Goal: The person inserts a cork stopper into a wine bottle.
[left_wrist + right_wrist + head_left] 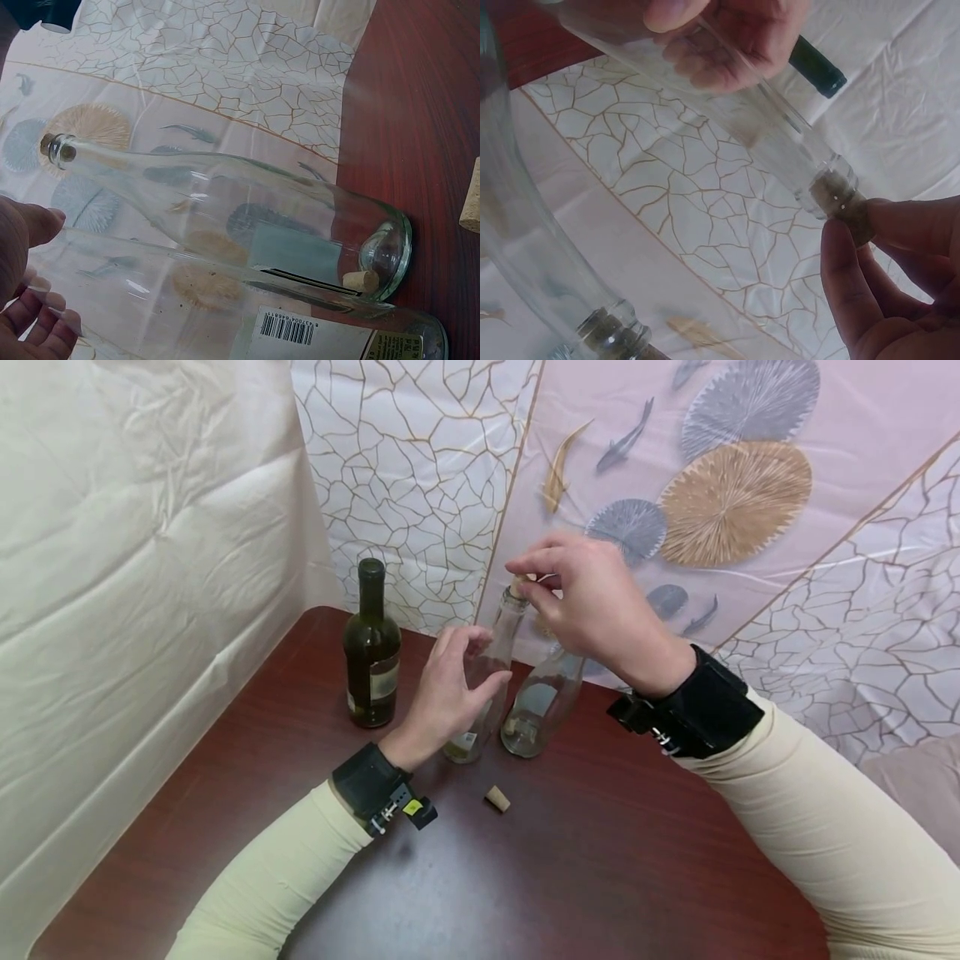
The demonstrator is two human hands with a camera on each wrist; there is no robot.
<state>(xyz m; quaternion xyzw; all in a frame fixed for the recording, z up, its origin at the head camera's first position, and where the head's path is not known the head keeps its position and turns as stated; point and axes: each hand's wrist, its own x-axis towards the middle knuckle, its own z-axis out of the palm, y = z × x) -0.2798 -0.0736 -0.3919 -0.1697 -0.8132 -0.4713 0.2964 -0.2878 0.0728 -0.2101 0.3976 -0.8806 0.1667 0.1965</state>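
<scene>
Cork (pixel 853 219) part-way into mouth of clear bottle (pixel 486 718), near back edge of table (pixel 600 835). Your right hand (pixel 600 602) pinches it; your left hand (pixel 446 689) curls round clear bottle, firmness unclear. Best steady the glass, work straight along the neck. Second bottle (pixel 538 703) just beside; green bottle (pixel 372 647) toward back left corner.

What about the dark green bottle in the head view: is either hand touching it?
No, the dark green bottle stands apart from the left hand, and the right hand pinches a cork in a clear bottle.
</scene>
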